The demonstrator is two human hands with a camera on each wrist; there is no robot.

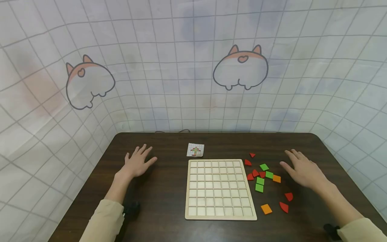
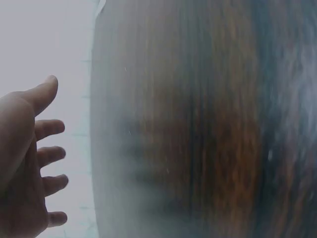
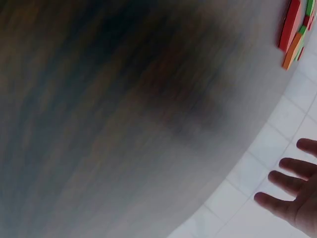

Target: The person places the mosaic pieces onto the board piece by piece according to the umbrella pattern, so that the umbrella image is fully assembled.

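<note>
Head: left hand point(image 1: 136, 164) and right hand point(image 1: 303, 169) spread wide, empty. Pale wooden grid board point(image 1: 221, 190) between them, roughly square-on, no clear long axis; loose flat red, green, orange pieces point(image 1: 269, 175) right of it. Low right-hand sweep could scatter those.
Left wrist: fingers apart.
Right wrist: same; pieces top right.

Board point(image 1: 220, 189), card point(image 1: 195, 150), coloured pieces point(image 1: 269, 174) on dark table point(image 1: 163, 205)

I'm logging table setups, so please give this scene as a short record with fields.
table: dark brown
board: pale grid, flat on the table
card: beyond the board, coloured pattern on it
pieces: red, green and orange, right of the board
left hand: left of the board, holding nothing
right hand: right of the pieces, holding nothing
</note>
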